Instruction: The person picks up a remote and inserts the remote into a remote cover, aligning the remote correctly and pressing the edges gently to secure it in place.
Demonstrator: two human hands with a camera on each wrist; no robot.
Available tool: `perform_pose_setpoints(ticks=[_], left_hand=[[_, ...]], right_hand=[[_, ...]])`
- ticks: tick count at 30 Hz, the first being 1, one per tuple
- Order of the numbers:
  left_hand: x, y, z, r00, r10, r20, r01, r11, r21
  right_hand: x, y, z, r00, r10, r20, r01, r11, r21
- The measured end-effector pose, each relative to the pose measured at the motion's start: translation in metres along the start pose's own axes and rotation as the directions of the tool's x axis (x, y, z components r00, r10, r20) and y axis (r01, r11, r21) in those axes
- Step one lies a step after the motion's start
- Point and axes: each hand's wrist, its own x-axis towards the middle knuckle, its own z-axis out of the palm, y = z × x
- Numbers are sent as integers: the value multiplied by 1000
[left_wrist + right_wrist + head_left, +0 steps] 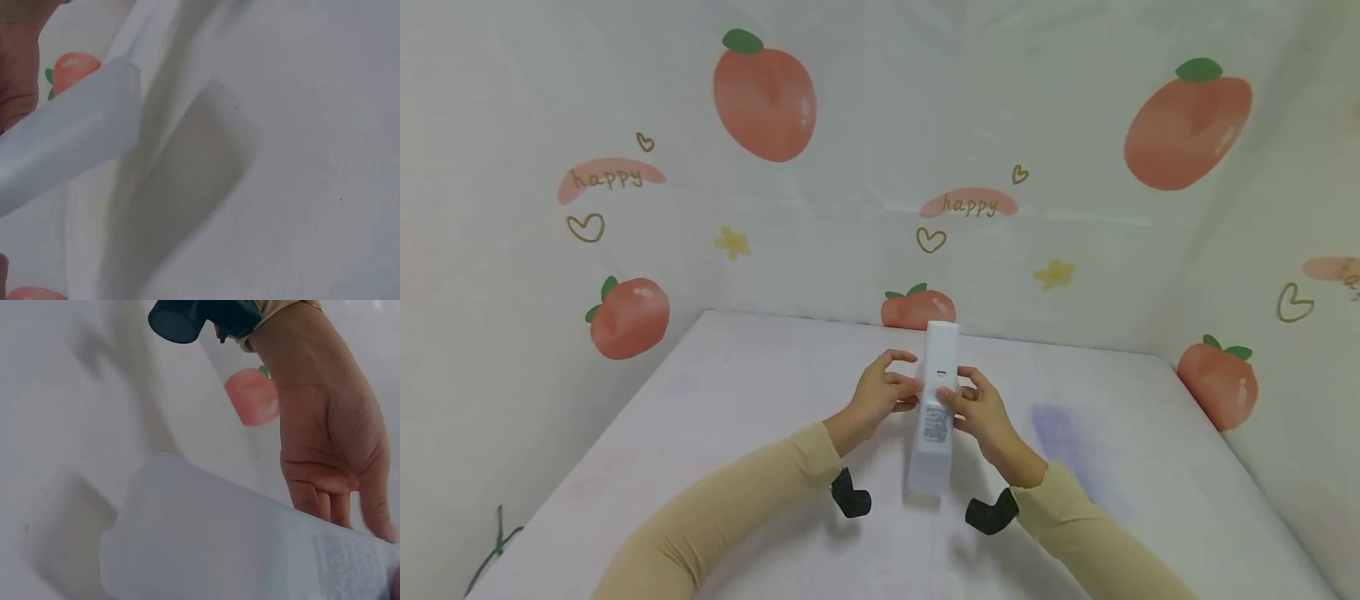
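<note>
A long white plastic case (pixel 938 367) is held up between both hands, its far end raised and its near end lower. A grey printed label and a small dark mark show on its upper face. My right hand (pixel 985 412) grips the right side, thumb on the face beside the label and fingers along the edge. On the left, my left hand (pixel 876 392) holds the edge with its thumb tip, index finger bent and apart from the case. The near end of the case (pixel 187 531) hangs over the tabletop in the right wrist view, its shadow separate from it.
A white-covered table (pixel 760 367) lies beneath, with a faint purple stain (pixel 1063 442) at right. White cloth (pixel 850 250) printed with peaches and "happy" surrounds it. Black wrist-worn devices (pixel 850 494) stick out below both forearms. A green string (pixel 497 546) shows at far left.
</note>
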Motion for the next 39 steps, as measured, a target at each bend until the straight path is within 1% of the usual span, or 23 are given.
perform_pose_setpoints(ticks=[3,4,6,8,11,15,17,19,21,23,25,27,30,32,35,37,39], left_hand=[[-1,1,2,999,5,38,-7,998,61],[-1,1,3,999,0,42,-4,997,80],[-1,1,4,999,-14,29,11,994,109],[-1,1,4,1000,-22,16,20,994,111],[-2,1,4,1000,-24,-5,24,996,89],[-2,0,4,999,-24,-28,25,999,26],[-1,0,5,999,-37,-23,37,999,10],[-1,0,5,999,-36,-10,36,999,13],[-1,0,6,999,-39,11,39,999,31],[-1,1,6,998,-40,40,38,998,50],[-1,2,6,997,-32,73,27,997,77],[0,4,6,993,-42,106,32,995,93],[0,9,5,989,-56,136,39,992,122],[-1,11,4,985,-83,151,64,990,128],[-3,13,4,982,-102,161,81,987,136],[-4,12,3,984,-105,146,85,987,136],[-4,9,3,988,-100,121,86,989,116]], right_hand=[[0,-1,1,1000,-11,-5,11,1000,4],[-1,-2,1,1000,-16,2,16,1000,3],[-1,-3,2,1000,-23,18,22,1000,12],[-2,-2,2,999,-20,33,18,998,56],[-2,0,3,999,13,41,-19,988,155],[-2,4,4,996,77,48,-88,946,313],[-2,5,4,993,107,51,-119,921,371],[-2,5,4,990,138,27,-137,898,419],[-1,5,5,988,151,-2,-137,897,421],[-1,4,5,987,154,-37,-126,908,401],[1,2,4,986,150,-78,-112,925,364],[3,1,2,986,141,-93,-105,941,323],[8,-2,-1,986,133,-105,-99,954,282],[12,-2,-2,987,125,-102,-95,961,259],[17,-2,-2,986,131,-102,-99,958,269],[17,-1,0,987,141,-81,-111,949,296],[16,0,2,986,156,-54,-129,931,341]])
